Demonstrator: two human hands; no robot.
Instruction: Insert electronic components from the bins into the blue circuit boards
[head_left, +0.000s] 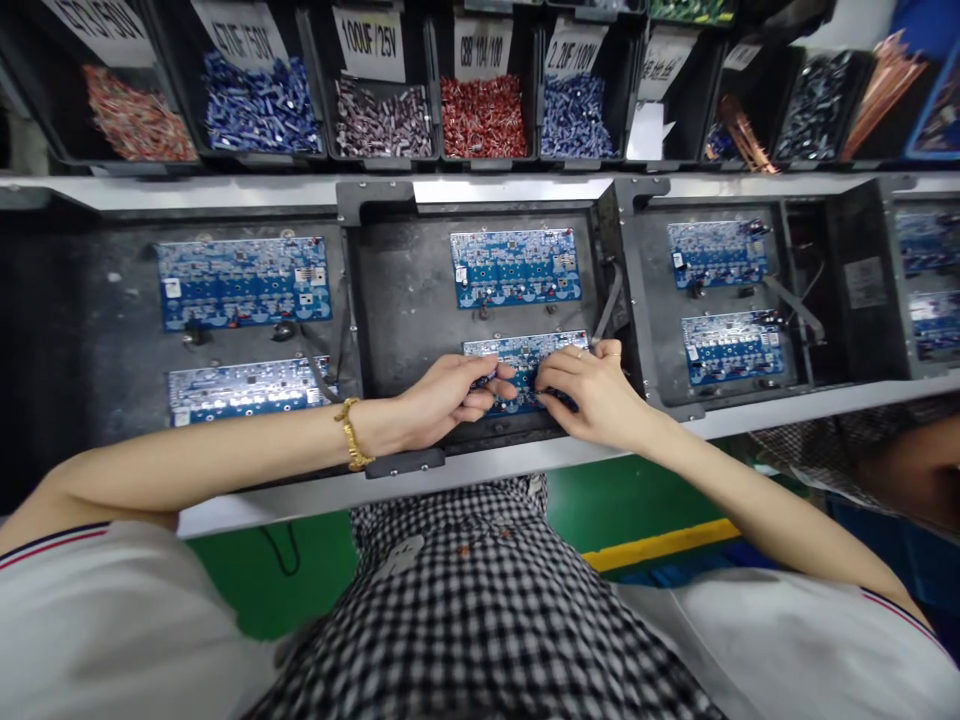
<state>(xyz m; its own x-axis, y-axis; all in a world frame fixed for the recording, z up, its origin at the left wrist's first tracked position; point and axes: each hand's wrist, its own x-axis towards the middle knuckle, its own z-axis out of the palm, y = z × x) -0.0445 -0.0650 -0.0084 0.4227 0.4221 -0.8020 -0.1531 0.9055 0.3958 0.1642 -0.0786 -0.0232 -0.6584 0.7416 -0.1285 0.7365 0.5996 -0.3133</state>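
Both my hands rest on the near blue circuit board (525,352) in the middle carrier tray (405,310). My left hand (450,398) has its fingers curled and pinched at the board's left part, around something too small to name. My right hand (589,390) has its fingers bent and pressed down on the board's right part; whether a small part sits under the fingertips is hidden. A second blue board (516,266) lies farther back in the same tray.
Trays with two blue boards each stand to the left (244,282) and right (718,252). Above runs a row of black bins with small components: orange (135,120), blue (259,105), grey (382,120), red (482,115). A second person's arm (907,475) is at the right.
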